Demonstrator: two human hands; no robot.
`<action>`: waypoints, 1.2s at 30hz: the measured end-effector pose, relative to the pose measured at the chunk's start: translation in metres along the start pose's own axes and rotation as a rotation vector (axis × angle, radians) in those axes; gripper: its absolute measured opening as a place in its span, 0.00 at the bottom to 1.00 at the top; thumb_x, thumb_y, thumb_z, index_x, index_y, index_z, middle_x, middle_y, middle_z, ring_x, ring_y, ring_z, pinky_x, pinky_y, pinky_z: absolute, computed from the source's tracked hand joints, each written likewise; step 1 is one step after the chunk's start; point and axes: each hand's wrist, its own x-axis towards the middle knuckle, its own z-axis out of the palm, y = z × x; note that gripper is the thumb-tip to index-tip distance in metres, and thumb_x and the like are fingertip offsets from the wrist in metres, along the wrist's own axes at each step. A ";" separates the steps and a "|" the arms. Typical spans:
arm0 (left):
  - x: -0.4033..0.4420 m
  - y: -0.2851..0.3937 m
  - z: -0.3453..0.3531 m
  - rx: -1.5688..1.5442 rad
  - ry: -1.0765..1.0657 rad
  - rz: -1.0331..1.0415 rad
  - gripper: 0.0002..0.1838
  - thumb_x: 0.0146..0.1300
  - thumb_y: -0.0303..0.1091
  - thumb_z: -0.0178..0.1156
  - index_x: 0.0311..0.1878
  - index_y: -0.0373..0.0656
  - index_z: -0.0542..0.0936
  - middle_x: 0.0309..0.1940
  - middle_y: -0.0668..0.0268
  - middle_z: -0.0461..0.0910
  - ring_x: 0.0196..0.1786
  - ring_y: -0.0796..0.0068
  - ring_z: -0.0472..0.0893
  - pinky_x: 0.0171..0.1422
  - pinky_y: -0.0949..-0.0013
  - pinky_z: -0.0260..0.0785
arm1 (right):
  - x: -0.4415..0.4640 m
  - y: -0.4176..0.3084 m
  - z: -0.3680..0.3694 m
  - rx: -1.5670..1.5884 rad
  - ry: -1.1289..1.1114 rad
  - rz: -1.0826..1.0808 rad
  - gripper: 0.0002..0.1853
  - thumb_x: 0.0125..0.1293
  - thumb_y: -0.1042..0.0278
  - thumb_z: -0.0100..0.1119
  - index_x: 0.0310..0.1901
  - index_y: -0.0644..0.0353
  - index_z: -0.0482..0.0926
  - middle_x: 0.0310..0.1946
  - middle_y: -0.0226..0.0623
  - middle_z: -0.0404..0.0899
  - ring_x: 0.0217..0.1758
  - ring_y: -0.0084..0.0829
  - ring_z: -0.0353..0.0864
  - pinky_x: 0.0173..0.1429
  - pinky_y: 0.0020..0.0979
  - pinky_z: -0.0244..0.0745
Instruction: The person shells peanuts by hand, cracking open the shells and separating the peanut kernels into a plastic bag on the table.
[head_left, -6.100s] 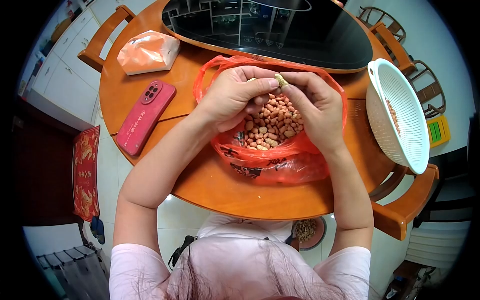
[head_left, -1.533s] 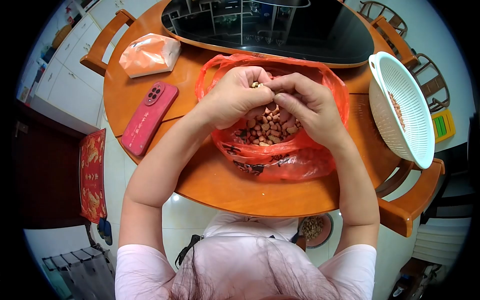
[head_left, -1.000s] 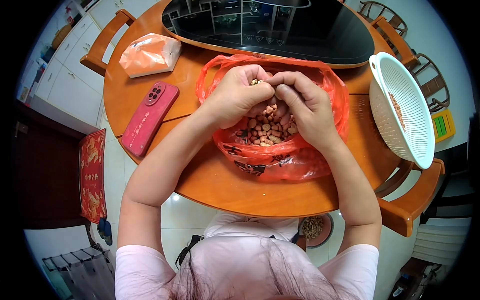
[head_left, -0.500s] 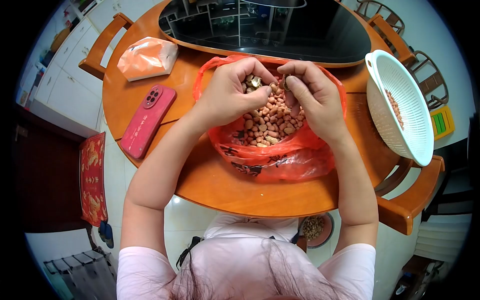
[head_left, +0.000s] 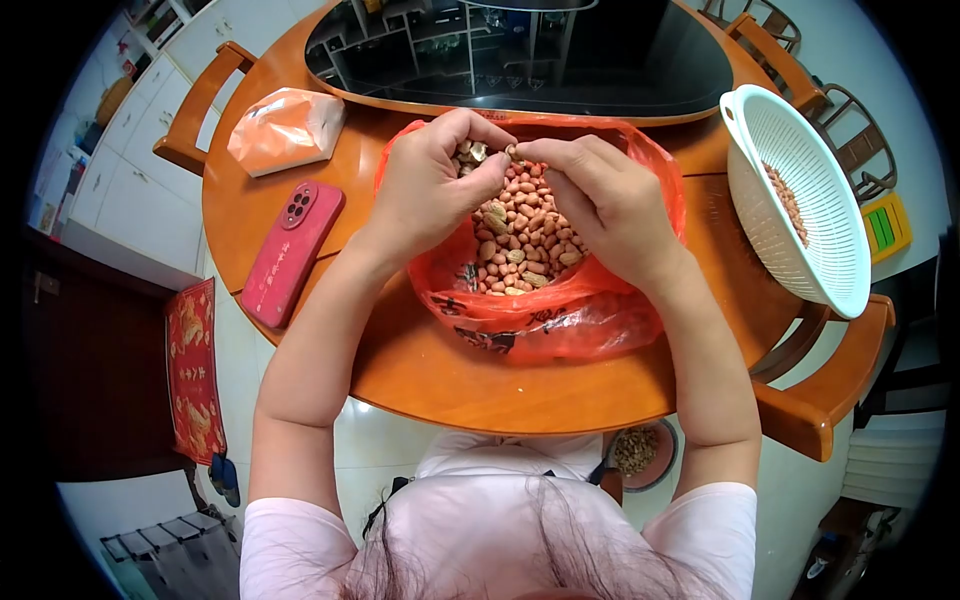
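Note:
My left hand (head_left: 430, 190) is curled around broken peanut shells (head_left: 472, 158), which show between its fingers and palm. Its fingertips meet those of my right hand (head_left: 615, 205) over the bag. A small peanut piece (head_left: 513, 152) is pinched where the fingertips come together; whether it is shell or kernel I cannot tell. Below both hands lies an open red plastic bag (head_left: 590, 328), full of reddish shelled peanuts (head_left: 530, 228) with a few unshelled ones (head_left: 496, 216) among them. Part of my right fingers is hidden behind the hand.
A pink phone (head_left: 293, 253) and an orange tissue pack (head_left: 287, 130) lie left on the wooden table (head_left: 500, 395). A white colander (head_left: 745, 190) holding some peanuts stands right. Behind is a black glass turntable (head_left: 520, 70). Below sits a bowl of shells (head_left: 636, 450).
My right hand has moved left, closing the gap to my left fingertips. The piece it held apart is no longer seen there. An unshelled peanut now shows on the pile's left side.

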 end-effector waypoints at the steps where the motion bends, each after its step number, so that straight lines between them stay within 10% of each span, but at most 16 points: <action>1: 0.001 -0.002 0.000 -0.005 0.009 0.015 0.07 0.57 0.28 0.61 0.38 0.37 0.79 0.30 0.70 0.80 0.27 0.88 0.74 0.32 0.80 0.67 | 0.000 0.001 0.002 -0.008 0.017 -0.010 0.14 0.57 0.81 0.57 0.45 0.59 0.78 0.34 0.39 0.79 0.34 0.36 0.80 0.36 0.31 0.76; 20: 0.001 0.001 -0.001 -0.119 -0.051 -0.054 0.06 0.61 0.28 0.58 0.39 0.37 0.77 0.32 0.72 0.77 0.34 0.88 0.73 0.39 0.82 0.67 | -0.005 0.008 0.002 -0.216 -0.039 -0.095 0.17 0.50 0.82 0.57 0.44 0.57 0.79 0.28 0.35 0.77 0.31 0.36 0.80 0.31 0.33 0.76; 30: -0.001 -0.007 0.003 -0.031 -0.191 -0.072 0.06 0.64 0.30 0.58 0.40 0.37 0.78 0.32 0.72 0.79 0.33 0.86 0.74 0.37 0.79 0.68 | -0.001 0.011 -0.010 0.299 0.056 0.554 0.10 0.63 0.75 0.50 0.42 0.64 0.80 0.34 0.39 0.82 0.37 0.26 0.81 0.44 0.25 0.74; 36: -0.016 -0.004 0.022 0.617 -0.273 0.253 0.09 0.57 0.26 0.60 0.40 0.36 0.76 0.33 0.54 0.76 0.39 0.56 0.77 0.41 0.61 0.72 | -0.002 0.013 -0.011 0.193 0.045 0.512 0.10 0.63 0.73 0.51 0.42 0.64 0.80 0.34 0.39 0.83 0.37 0.27 0.82 0.44 0.25 0.75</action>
